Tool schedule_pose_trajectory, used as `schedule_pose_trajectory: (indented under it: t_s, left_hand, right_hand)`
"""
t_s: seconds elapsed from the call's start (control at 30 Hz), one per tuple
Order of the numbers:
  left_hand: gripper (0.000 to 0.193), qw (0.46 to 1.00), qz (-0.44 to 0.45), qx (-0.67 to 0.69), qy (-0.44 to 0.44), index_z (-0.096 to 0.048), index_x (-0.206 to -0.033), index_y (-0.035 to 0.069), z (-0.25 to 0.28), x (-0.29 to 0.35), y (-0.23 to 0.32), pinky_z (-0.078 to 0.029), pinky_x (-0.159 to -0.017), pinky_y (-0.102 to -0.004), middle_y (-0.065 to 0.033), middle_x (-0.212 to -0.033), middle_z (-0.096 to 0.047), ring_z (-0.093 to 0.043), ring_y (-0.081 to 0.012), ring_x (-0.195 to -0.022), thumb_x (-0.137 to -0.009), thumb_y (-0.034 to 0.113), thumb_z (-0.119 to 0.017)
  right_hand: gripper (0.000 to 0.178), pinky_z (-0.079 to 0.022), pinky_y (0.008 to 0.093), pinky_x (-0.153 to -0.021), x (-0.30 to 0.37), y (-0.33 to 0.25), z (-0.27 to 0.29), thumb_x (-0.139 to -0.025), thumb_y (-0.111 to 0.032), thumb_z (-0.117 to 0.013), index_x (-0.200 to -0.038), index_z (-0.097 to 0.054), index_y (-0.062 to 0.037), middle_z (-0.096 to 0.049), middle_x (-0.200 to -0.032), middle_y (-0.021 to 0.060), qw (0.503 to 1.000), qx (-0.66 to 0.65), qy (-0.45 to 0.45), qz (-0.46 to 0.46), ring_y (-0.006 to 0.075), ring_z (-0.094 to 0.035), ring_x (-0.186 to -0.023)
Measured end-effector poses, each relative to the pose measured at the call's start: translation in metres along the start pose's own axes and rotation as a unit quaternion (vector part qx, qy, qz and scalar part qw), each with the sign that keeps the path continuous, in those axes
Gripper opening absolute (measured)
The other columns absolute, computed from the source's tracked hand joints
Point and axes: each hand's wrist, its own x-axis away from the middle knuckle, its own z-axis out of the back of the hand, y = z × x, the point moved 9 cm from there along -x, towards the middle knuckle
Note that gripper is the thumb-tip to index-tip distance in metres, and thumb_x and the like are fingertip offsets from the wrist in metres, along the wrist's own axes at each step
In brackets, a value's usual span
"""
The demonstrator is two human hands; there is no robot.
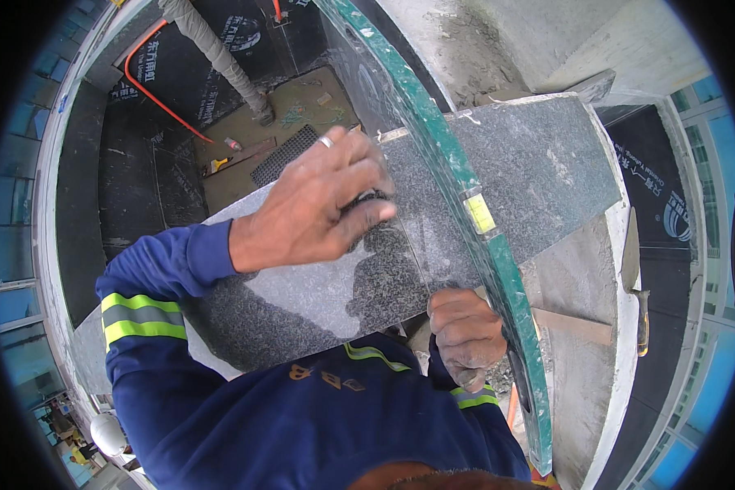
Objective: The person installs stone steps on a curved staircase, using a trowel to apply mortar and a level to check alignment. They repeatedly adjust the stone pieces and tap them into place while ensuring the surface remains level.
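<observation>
A long green spirit level [437, 135] with a yellow vial lies across speckled grey stone slabs [539, 159], its near end reaching past their edge. Over the slabs my left hand [318, 196] is raised, ring on one finger, fingers half bent and thumb apart; I see nothing held in it. My right hand [468, 337] is closed in a fist by the slabs' near edge, right beside the level. Whatever is inside that fist, if anything, is hidden. A thin joint between two slabs runs between my hands.
A trowel [643, 318] hangs at the right wall's edge, near a wooden strip [576, 324] on rough mortar. Behind the slabs, a dark-lined pit holds a wrapped pipe [220, 57], an orange hose [159, 102], a yellow-handled tool [219, 164] and black mesh [282, 155].
</observation>
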Motion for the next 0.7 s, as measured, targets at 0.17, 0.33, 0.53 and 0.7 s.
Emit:
schedule_pose_trajectory:
  t_s: [0.17,0.33,0.53,0.7]
  left_hand:
    - [0.012,0.984,0.155,0.063,0.057,-0.070,-0.100,-0.001,0.016,-0.029,-0.100,-0.049,-0.078,-0.0380,-0.0121,-0.091,-0.067,-0.063,-0.0203,-0.084,-0.097,0.008,-0.063]
    - [0.015,0.983,0.120,0.125,0.054,-0.072,-0.099,-0.005,-0.002,-0.039,-0.091,-0.051,-0.069,-0.0367,-0.0137,-0.082,-0.072,-0.063,-0.0168,-0.072,-0.094,0.003,-0.060]
    - [0.026,0.972,0.164,0.164,0.031,-0.072,-0.100,-0.006,-0.004,-0.037,-0.100,-0.052,-0.077,-0.0339,-0.0119,-0.089,-0.070,-0.063,-0.0178,-0.080,-0.086,-0.006,-0.050]
    - [0.034,0.970,0.155,0.177,0.065,-0.071,-0.101,-0.006,-0.007,-0.030,-0.102,-0.054,-0.086,-0.0344,-0.0120,-0.092,-0.069,-0.065,-0.0207,-0.088,-0.082,-0.008,-0.043]
  right_hand:
    - [0.048,-0.025,0.0319,-0.040,0.004,0.002,0.001,-0.104,-0.032,-0.054,-0.067,-0.053,-0.0017,-0.042,-0.056,0.0015,1.000,0.018,0.006,-0.002,0.0143,-0.039,-0.042]
    - [0.049,-0.026,0.0319,-0.041,0.005,0.002,0.000,-0.104,-0.033,-0.055,-0.068,-0.054,-0.0007,-0.043,-0.057,0.0023,1.000,0.022,0.009,-0.008,0.0145,-0.040,-0.043]
    - [0.045,-0.028,0.0338,-0.042,0.000,0.002,-0.003,-0.103,-0.032,-0.057,-0.071,-0.054,-0.0005,-0.043,-0.059,0.0031,0.999,0.036,-0.024,-0.018,0.0166,-0.042,-0.045]
    - [0.042,-0.026,0.0342,-0.042,0.000,0.004,-0.002,-0.100,-0.029,-0.057,-0.071,-0.054,0.0003,-0.042,-0.058,0.0035,0.999,0.017,-0.023,-0.020,0.0164,-0.040,-0.044]
